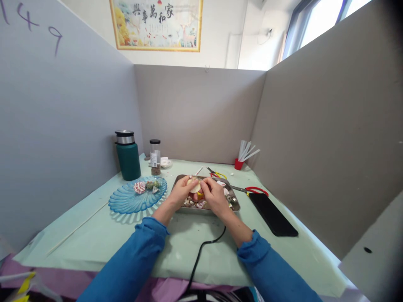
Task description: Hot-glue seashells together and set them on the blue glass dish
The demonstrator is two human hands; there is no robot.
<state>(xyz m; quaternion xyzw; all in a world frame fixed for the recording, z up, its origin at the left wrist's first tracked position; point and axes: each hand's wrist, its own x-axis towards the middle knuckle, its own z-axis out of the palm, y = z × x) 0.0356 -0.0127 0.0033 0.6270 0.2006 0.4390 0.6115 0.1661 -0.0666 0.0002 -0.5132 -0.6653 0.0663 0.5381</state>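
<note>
Over the metal tray (206, 211), my left hand (180, 193) pinches a pale cream seashell (194, 187) between thumb and fingers. My right hand (216, 196) is closed too, its thumb and fingertips pressed to the right edge of the same shell. Part of the shell is covered by my fingers. Below the hands, small mottled shells (189, 202) lie in the tray, and something yellow shows between the hands. Left of the tray, a blue scalloped plate (126, 203) carries a red-and-white shell (139, 187) and a few small greenish shells (150, 185).
A green bottle (128, 161) and a clear jar (155, 158) stand back left. Red-handled scissors (256, 191) and a black phone (273, 214) lie right of the tray. White sticks stand in a red cup (239, 164). A black cable (201, 247) crosses the front; grey partitions enclose the table.
</note>
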